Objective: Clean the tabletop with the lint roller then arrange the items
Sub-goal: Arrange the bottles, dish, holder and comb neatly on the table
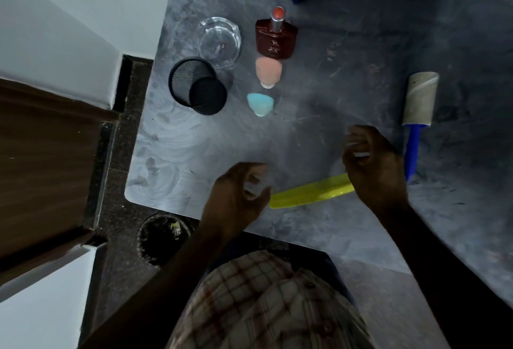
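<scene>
Near the tabletop's front edge, both the left hand and right hand are loosely curled and seem empty above the yellow comb. Rolling looks finished; arranging remains. Toward the right edge, the lint roller lies flat, handle nearest, roll pointing away.

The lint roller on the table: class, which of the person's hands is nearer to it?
Right. The right hand is curled just beside the lint roller, close to its blue handle. The left hand is further off, beyond the yellow comb.
</scene>
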`<state>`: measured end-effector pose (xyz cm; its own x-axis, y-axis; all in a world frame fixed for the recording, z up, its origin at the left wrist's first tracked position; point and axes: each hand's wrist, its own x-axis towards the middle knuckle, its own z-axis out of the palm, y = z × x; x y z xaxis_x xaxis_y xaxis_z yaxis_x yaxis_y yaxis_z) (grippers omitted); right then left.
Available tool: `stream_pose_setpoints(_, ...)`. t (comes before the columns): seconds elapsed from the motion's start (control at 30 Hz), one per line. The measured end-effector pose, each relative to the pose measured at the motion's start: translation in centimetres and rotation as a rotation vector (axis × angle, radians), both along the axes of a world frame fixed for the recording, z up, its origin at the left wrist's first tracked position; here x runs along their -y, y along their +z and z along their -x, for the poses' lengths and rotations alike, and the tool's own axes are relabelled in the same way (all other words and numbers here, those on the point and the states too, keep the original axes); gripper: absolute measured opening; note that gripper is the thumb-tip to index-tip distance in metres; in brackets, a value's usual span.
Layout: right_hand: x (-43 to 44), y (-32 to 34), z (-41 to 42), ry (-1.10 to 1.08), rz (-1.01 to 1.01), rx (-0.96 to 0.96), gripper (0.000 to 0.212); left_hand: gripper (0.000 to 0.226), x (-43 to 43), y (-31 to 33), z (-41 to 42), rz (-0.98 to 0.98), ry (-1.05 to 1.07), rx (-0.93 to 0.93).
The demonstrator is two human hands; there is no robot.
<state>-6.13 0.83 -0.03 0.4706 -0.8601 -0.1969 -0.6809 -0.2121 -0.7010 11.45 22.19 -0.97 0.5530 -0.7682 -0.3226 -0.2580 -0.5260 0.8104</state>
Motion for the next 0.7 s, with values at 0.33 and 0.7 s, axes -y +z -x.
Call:
stream_pose_setpoints(0.33, -1.3, -0.6, 7.0, 0.175, 0.093, -0.348, 0.033, 0.058, -0.6, -1.6, 4.9, -0.192, -0.324, 0.356)
stream_pose_setpoints(0.7, -1.0, -1.1, 7.3, -0.005, -0.179, -0.235, 0.023, 0.037, -0.2, -1.9, 6.0, -0.233, -0.319, 0.51)
